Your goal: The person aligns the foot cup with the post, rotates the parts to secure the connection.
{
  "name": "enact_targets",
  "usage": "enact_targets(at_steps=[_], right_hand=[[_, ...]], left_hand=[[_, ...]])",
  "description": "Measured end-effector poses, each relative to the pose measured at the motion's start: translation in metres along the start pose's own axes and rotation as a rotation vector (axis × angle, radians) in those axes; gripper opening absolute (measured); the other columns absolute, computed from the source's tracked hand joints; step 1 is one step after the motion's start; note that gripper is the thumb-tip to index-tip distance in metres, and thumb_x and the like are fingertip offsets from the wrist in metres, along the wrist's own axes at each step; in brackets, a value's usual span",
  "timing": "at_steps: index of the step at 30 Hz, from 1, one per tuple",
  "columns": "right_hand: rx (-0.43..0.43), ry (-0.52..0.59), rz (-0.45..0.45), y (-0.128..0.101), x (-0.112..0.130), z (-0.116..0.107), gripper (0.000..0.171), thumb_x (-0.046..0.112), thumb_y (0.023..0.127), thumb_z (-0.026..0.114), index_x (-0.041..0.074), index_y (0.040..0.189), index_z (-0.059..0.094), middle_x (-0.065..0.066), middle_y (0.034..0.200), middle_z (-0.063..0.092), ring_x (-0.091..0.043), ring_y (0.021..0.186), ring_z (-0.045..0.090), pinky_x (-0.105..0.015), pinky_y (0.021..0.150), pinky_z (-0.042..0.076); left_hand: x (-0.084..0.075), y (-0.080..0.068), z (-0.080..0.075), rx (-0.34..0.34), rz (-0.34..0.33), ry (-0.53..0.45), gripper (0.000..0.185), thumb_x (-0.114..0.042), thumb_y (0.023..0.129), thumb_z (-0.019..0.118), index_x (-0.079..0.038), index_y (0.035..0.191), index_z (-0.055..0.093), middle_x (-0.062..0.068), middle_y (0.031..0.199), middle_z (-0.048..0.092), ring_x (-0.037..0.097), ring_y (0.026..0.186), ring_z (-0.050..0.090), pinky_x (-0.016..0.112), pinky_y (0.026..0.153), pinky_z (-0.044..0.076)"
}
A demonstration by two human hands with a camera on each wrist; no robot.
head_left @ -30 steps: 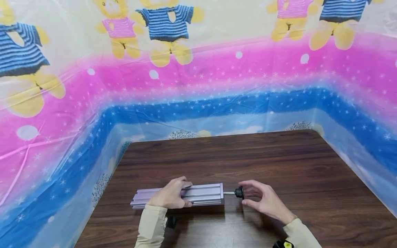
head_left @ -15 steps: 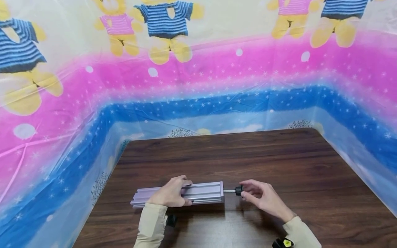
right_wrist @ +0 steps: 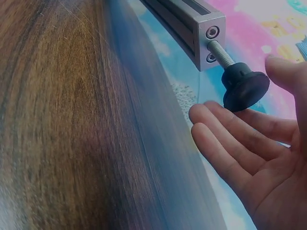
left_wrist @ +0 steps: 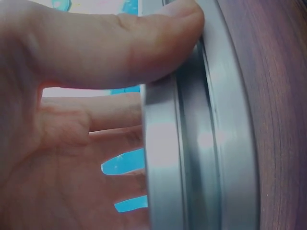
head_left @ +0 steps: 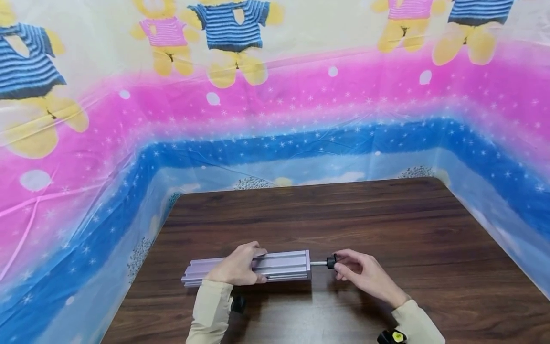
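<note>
Tabletop (head_left: 301, 215) throughout; end screws (right_wrist: 212, 32) right-wrist only.

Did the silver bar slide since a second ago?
No; against the far edge of the wooden table, the silver bar looks to be in the same spot.

The silvery aluminium extrusion (head_left: 282, 264), grooved along its length, ran crosswise over the table (head_left: 292, 220), roughly parallel to the far edge. The left hand (head_left: 237, 267) gripped it near its middle. A flat end plate (right_wrist: 204, 49) capped the end toward the table's right edge, with socket-head screws (right_wrist: 212, 32) beside the threaded rod (right_wrist: 221, 54). That rod jutted straight out, carrying a black levelling foot (right_wrist: 246, 91), its disc between the right hand's (head_left: 363, 272) thumb and fingers.
</note>
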State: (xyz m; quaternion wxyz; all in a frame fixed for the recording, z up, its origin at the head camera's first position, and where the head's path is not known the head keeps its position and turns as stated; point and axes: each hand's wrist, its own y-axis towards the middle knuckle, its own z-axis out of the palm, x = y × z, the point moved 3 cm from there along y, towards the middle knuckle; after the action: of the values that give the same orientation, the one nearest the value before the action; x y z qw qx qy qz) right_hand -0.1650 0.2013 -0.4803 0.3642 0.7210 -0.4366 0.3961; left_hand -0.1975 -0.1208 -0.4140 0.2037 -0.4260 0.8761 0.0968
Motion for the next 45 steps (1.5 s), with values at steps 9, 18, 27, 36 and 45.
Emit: enact_targets(at_steps=[9,18,27,36,45], right_hand=[[-0.048,-0.104,-0.156,-0.0006,-0.0005,-0.0008,0.052,0.010,0.088,0.079,0.014,0.136,0.060,-0.010,0.126,0.069,-0.012,0.102,0.070,-0.033,0.085,0.058],[-0.056,-0.135,-0.099,-0.0004,0.0026,-0.0022,0.041,0.023,0.096,0.071,0.003,0.131,0.064,-0.002,0.108,0.073,-0.005,0.092,0.069,-0.028,0.082,0.057],[0.001,-0.035,-0.041,0.0015,0.0010,-0.0010,0.036,0.023,0.102,0.063,0.001,0.130,0.063,-0.016,0.098,0.075,-0.022,0.082,0.074,-0.030,0.074,0.059],[-0.032,-0.020,-0.062,-0.0002,0.0018,-0.0006,0.045,0.022,0.096,0.070,0.010,0.138,0.058,-0.020,0.127,0.067,-0.014,0.098,0.072,-0.032,0.080,0.059],[-0.052,-0.057,-0.141,-0.0008,-0.0001,-0.0006,0.052,0.013,0.088,0.079,0.019,0.136,0.060,-0.012,0.130,0.067,-0.013,0.107,0.069,-0.035,0.090,0.057]], left_hand=[[-0.0002,0.0003,0.0005,0.019,-0.024,-0.002,0.058,-0.022,0.077,0.087,-0.001,0.127,0.067,0.005,0.104,0.058,0.016,0.084,0.051,0.037,0.077,0.046],[0.0000,0.0005,-0.0005,0.003,0.019,0.037,0.055,-0.022,0.075,0.087,-0.001,0.122,0.069,0.003,0.099,0.057,0.015,0.082,0.050,0.034,0.076,0.046],[-0.0001,0.0002,-0.0004,0.006,0.004,0.028,0.059,-0.021,0.075,0.088,0.000,0.126,0.068,0.005,0.104,0.059,0.016,0.086,0.052,0.037,0.079,0.048],[-0.0005,-0.0006,-0.0021,0.003,0.008,0.004,0.060,-0.019,0.076,0.087,0.003,0.128,0.066,0.008,0.107,0.060,0.015,0.085,0.053,0.036,0.079,0.048],[0.0001,-0.0019,-0.0006,0.019,-0.033,-0.045,0.064,-0.018,0.076,0.087,0.004,0.131,0.064,0.011,0.112,0.060,0.017,0.090,0.060,0.041,0.082,0.051]])
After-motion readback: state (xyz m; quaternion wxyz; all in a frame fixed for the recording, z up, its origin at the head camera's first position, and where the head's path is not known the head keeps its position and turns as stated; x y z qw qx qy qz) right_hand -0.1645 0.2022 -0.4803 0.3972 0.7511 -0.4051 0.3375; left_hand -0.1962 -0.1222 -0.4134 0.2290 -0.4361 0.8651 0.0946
